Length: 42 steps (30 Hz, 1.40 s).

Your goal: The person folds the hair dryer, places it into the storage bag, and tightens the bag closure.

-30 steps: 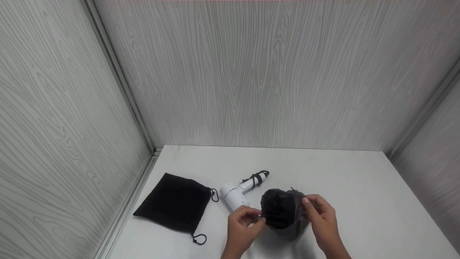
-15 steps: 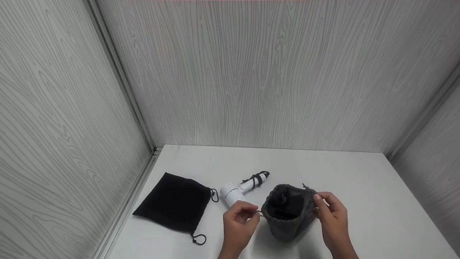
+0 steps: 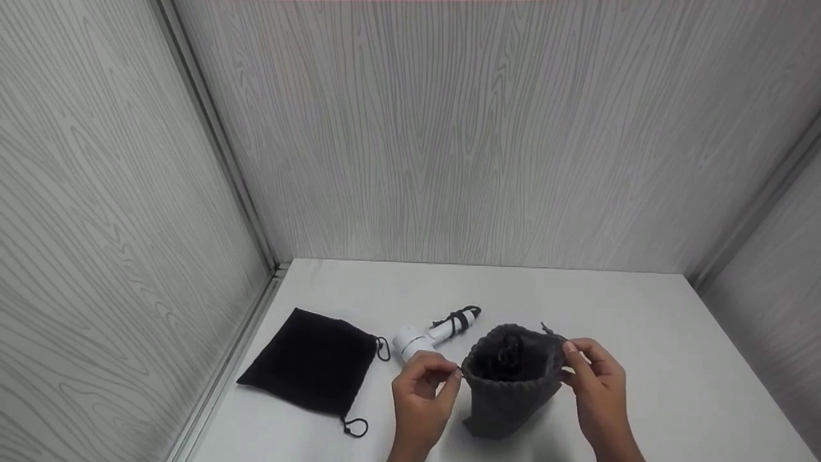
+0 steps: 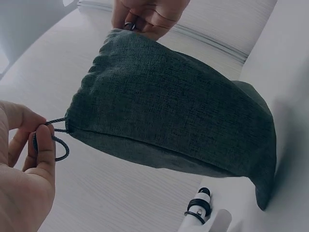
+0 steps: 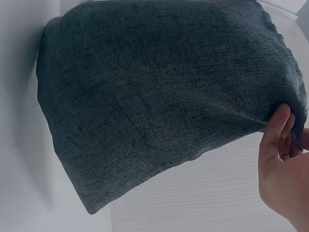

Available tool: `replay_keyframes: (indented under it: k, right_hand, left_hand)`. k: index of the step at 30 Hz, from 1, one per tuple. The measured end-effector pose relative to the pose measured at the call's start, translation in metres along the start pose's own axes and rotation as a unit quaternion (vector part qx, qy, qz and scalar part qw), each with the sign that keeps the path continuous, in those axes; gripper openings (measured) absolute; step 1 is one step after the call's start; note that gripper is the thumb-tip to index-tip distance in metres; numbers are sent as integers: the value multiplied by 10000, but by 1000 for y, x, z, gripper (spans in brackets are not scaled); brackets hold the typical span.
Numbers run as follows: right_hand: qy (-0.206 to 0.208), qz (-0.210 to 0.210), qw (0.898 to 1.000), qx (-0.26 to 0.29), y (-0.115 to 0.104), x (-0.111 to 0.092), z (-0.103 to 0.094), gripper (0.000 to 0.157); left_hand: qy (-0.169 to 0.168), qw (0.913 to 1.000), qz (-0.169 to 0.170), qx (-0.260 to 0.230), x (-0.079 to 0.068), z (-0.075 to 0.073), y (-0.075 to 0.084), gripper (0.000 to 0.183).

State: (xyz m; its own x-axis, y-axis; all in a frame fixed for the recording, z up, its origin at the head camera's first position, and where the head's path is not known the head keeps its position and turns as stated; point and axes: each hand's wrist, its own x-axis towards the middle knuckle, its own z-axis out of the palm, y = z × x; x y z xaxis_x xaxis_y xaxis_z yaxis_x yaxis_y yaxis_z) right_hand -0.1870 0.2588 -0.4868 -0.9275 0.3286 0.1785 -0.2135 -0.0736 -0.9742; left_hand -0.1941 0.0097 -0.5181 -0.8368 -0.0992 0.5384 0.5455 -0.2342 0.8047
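I'm holding the gray bag (image 3: pixel 510 404) between left hand (image 3: pixel 420 401) and right hand (image 3: pixel 600 388), left fingers (image 4: pixel 46 147) pinching its cord (image 4: pixel 58 120), right fingers (image 5: pixel 277 118) its opposite edge. Something dark (image 3: pixel 510 354) is already sitting inside; mouth gaping, cinching probably remaining. White hair dryer (image 3: pixel 414 341) and black bag (image 3: pixel 314 362) are lying untouched, left of the gray bag. I'm spotting no readable writing.

Head view: set farthest back, looking forward and down from your head; the surface (image 3: pixel 641 333) lies toward 6 o'clock, the back panel (image 3: pixel 449 128) toward 12. Left wrist view: close, turned sideways, looking past your left fingers (image 4: pixel 44 150) near 9 o'clock across the grey bag (image 4: pixel 164 101). Right wrist view: nearest, also sideways, your right fingers (image 5: pixel 276 126) at 3 o'clock, the bag filling most of the frame. All three share the bag; head and left wrist share the white dryer (image 3: pixel 441 330).
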Motion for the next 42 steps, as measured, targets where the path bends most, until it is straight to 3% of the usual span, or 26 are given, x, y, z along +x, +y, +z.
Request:
replay_keyframes:
  k: [5,10,16,25,32,34,38,42]
  right_hand:
    - [-240,-44,9971,720,-5,0,-6,25]
    - [-229,-57,9953,939,-9,1,-12,22]
    - [-272,240,9893,1412,-10,1,-17,24]
    - [-104,438,9924,1146,-9,11,-32,30]
    - [-241,636,9927,1000,-1,15,-49,36]
    - [-265,663,9923,1007,2,15,-53,37]
    - [-208,736,9919,1017,6,15,-64,40]
    - [-56,794,9852,1519,7,13,-84,45]
  left_hand:
    - [-161,9979,616,-96,1,-3,6,21]
    - [-177,9985,508,-97,1,-5,10,20]
    - [-252,9985,422,-226,0,-5,9,17]
    - [-402,9988,-232,-170,5,-16,15,13]
    - [-1253,9879,-755,518,6,-29,17,7]
    - [-1352,9835,-904,788,6,-31,16,6]
    - [-1152,9803,-1188,1074,6,-35,12,4]
    - [-733,9837,-1288,1016,8,-43,9,8]
